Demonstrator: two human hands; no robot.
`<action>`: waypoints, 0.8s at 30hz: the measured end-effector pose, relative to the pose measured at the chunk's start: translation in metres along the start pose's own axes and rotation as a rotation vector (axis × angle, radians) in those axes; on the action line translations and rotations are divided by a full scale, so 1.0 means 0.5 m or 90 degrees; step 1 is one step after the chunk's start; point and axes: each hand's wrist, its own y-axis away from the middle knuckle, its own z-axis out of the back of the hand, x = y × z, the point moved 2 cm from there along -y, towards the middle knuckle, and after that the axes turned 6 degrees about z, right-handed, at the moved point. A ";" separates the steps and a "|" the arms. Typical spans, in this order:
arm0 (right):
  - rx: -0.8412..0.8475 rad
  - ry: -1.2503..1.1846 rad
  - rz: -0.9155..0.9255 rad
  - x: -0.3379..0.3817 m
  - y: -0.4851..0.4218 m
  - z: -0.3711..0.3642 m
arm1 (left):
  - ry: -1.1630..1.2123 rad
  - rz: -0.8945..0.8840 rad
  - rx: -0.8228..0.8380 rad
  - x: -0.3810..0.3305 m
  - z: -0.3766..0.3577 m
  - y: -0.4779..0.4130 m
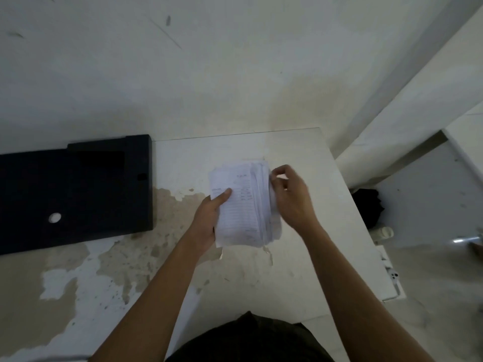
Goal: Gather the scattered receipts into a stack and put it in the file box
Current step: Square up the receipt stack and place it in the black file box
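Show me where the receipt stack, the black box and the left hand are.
receipt stack (243, 210): head view, on the printed top sheet.
black box (78, 194): head view, on its flat top face.
left hand (207, 220): head view, on the back of the hand.

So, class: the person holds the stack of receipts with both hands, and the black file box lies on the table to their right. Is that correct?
No. The head view shows the black file box to the person's left, not right. The rest stands: left hand and right hand both hold the stack of receipts, and the box lies on the table.
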 end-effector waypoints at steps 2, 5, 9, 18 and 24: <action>0.034 -0.086 -0.050 -0.002 0.012 -0.023 | -0.036 -0.021 -0.036 0.003 -0.014 -0.007; 0.030 -0.240 -0.177 -0.017 0.027 -0.031 | -0.112 -0.063 -0.128 0.010 -0.018 -0.015; 0.112 -0.224 -0.206 -0.043 0.041 -0.039 | -0.169 -0.140 -0.166 0.022 -0.011 -0.023; 0.099 -0.078 -0.123 -0.123 0.116 -0.097 | -0.357 -0.174 -0.124 0.105 0.013 -0.018; 0.114 -0.076 -0.136 -0.157 0.133 -0.121 | -0.384 -0.191 -0.195 0.142 0.032 -0.052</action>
